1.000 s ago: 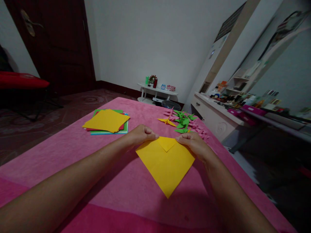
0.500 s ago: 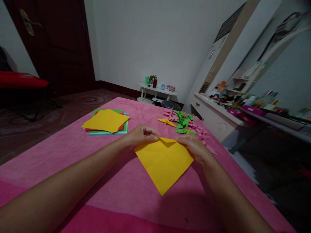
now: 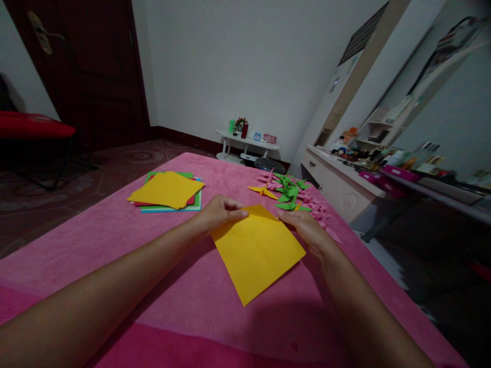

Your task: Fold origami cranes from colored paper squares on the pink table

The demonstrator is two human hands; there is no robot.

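A square sheet of yellow paper (image 3: 258, 255) is held between both hands over the pink-covered table (image 3: 169, 286), one corner pointing toward me. My left hand (image 3: 222, 212) pinches its upper left edge, thumb on top. On the upper right edge, my right hand (image 3: 301, 225) grips with its thumb, the other fingers partly hidden beneath. The far corner stands up beyond a crease running between the two thumbs. Just past my right hand lie folded paper cranes: several green ones (image 3: 288, 191), several pink ones (image 3: 318, 212) and a yellow one (image 3: 264, 191).
To the left on the table sits a stack of coloured paper (image 3: 166, 191), yellow on top. A white dresser (image 3: 341, 179) crowded with bottles runs along the right. Beyond the table are a low white shelf (image 3: 249, 139) and a dark stool (image 3: 269, 164). A red chair (image 3: 34, 125) stands left.
The far corner of the yellow sheet was folded down toward me and now points up and away. The sheet's near corner has swung slightly left. Both hands keep their hold.
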